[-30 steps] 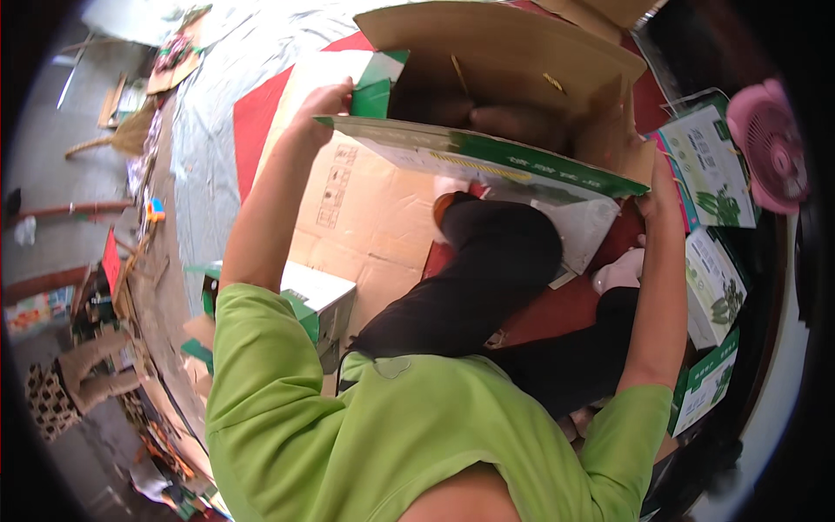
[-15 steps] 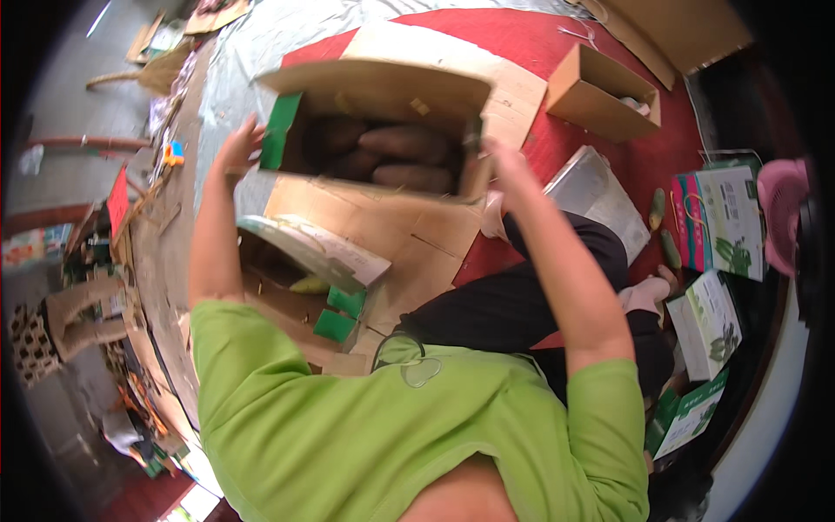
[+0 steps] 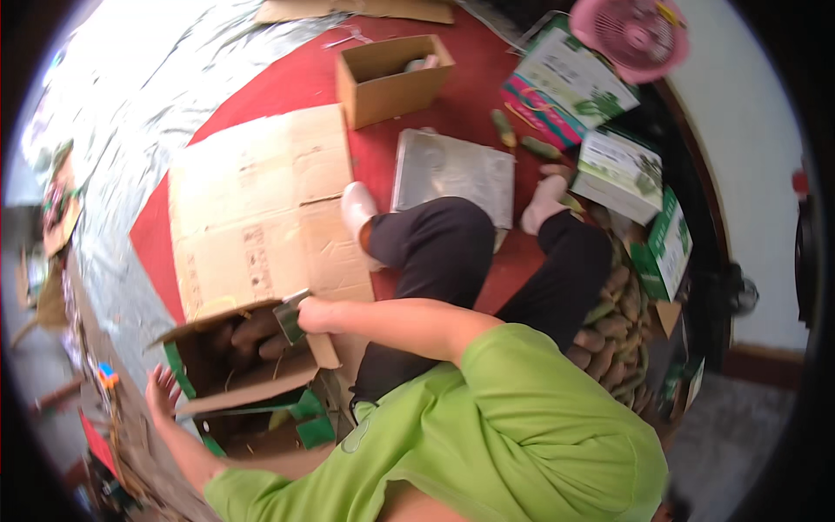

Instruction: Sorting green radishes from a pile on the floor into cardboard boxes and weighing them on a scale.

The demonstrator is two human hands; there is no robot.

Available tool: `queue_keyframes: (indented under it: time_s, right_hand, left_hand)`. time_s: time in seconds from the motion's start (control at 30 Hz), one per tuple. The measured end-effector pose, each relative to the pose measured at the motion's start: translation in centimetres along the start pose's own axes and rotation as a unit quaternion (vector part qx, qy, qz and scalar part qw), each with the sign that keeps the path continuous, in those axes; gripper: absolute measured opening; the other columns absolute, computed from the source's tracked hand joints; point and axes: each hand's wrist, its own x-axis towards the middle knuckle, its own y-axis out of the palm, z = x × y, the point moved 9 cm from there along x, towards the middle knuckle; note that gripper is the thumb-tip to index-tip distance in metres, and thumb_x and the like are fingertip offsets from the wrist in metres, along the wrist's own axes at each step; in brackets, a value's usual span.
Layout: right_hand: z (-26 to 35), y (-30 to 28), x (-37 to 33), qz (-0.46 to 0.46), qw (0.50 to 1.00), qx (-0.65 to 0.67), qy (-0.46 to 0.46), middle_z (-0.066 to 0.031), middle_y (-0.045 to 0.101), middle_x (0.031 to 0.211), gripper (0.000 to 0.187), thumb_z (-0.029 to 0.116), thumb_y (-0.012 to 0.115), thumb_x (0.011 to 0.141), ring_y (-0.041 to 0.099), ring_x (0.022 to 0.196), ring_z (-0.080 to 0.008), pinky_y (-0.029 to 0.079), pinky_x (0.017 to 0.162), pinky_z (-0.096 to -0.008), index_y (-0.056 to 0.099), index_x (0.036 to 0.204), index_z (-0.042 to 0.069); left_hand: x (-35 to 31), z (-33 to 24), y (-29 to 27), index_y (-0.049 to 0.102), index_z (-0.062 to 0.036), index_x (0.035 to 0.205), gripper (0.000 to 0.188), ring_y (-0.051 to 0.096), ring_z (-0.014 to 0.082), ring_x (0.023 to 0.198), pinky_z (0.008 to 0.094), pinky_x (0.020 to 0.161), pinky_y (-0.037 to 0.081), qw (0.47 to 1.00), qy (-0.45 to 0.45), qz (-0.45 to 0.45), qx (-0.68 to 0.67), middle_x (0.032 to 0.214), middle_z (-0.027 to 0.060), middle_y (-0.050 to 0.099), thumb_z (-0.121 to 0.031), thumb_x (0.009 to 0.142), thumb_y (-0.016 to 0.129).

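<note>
An open cardboard carton [image 3: 257, 380] with green end flaps holds several brown sweet potatoes [image 3: 254, 333]. It sits tilted at lower left, over or against another open carton [image 3: 314, 432] with green flaps. My right hand [image 3: 315, 314] is closed on the upper flap at the first carton's right end; the fingertips are partly hidden. Beside its green left end is my left hand [image 3: 162, 393], fingers spread and holding nothing. Whether that hand touches the carton is hard to tell. Inside the lower carton a yellowish vegetable [image 3: 280, 420] shows in part.
A flattened cardboard sheet [image 3: 261, 204] and a silvery flat case [image 3: 452, 177] lie on the red mat [image 3: 287, 100]. Beyond stands a brown box [image 3: 396, 91]. Printed cartons [image 3: 619, 174], a pink fan [image 3: 631, 39] and a heap of sweet potatoes [image 3: 613, 335] are at right.
The carton of sweet potatoes has come down from in front of me to the lower left. My left hand has opened away from its end. The view has turned.
</note>
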Motion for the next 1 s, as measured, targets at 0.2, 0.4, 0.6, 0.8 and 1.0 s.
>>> queue_keyframes:
  time_s: [0.2, 0.4, 0.6, 0.8, 1.0]
  right_hand:
    - [2.0, -0.9, 2.1, -0.107, 0.969, -0.19, -0.117, -0.0234, 0.066, 0.094, 0.025, 0.01, 0.054, 0.076, 0.065, 0.091, -0.036, 0.051, 0.079, -0.0425, 0.068, 0.094, -0.001]
    - [9.5, -5.4, -2.6, -0.108, 0.926, -0.12, -0.342, -0.0196, 0.067, 0.093, 0.029, 0.021, 0.06, 0.078, 0.065, 0.09, -0.033, 0.05, 0.081, -0.0389, 0.067, 0.097, 0.0]
    - [9.3, -20.0, -16.0, -0.184, 0.873, 0.046, -0.449, -0.0138, 0.067, 0.084, 0.03, 0.019, 0.059, 0.084, 0.064, 0.075, -0.0182, 0.051, 0.069, -0.0311, 0.064, 0.103, -0.002]
    - [-2.8, -35.7, -28.0, -0.377, 0.819, 0.168, -0.399, -0.0087, 0.068, 0.095, 0.031, 0.02, 0.062, 0.086, 0.065, 0.081, -0.0128, 0.05, 0.068, -0.0259, 0.062, 0.112, 0.003]
    - [-25.1, -44.6, -36.7, -0.602, 0.731, 0.24, -0.213, -0.0052, 0.065, 0.098, 0.032, 0.02, 0.058, 0.088, 0.06, 0.08, -0.0102, 0.048, 0.066, -0.0234, 0.06, 0.115, 0.002]
  left_hand:
    - [-5.2, -10.6, -4.2, 0.054, -0.0153, 0.128, 0.045, 0.051, 0.0148, 0.11, 0.0372, 0.089, 0.037, 0.936, 0.26, -0.238, 0.005, 0.123, 0.0002, 0.058, -0.044, 0.094, 0.047]
    - [-19.0, -21.6, 11.3, 0.057, -0.0047, 0.122, 0.036, 0.053, 0.0175, 0.111, 0.0321, 0.092, 0.041, 0.873, 0.429, -0.23, -0.01, 0.122, 0.0056, 0.059, -0.029, 0.099, 0.044]
    - [-25.2, -25.8, 34.0, 0.06, 0.001, 0.115, 0.031, 0.056, 0.0191, 0.108, 0.0341, 0.093, 0.044, 0.836, 0.539, 0.002, 0.102, 0.114, 0.011, 0.061, -0.02, 0.099, 0.043]
    - [-34.5, -25.3, 53.7, 0.062, 0.0041, 0.105, 0.024, 0.057, 0.0206, 0.102, 0.0332, 0.092, 0.044, 0.757, 0.601, 0.195, 0.166, 0.106, 0.0124, 0.062, -0.005, 0.094, 0.042]
    - [-44.3, -22.0, 68.6, 0.064, 0.005, 0.096, 0.021, 0.057, 0.0211, 0.099, 0.0301, 0.088, 0.042, 0.678, 0.603, 0.379, 0.181, 0.102, 0.0137, 0.061, 0.004, 0.084, 0.047]
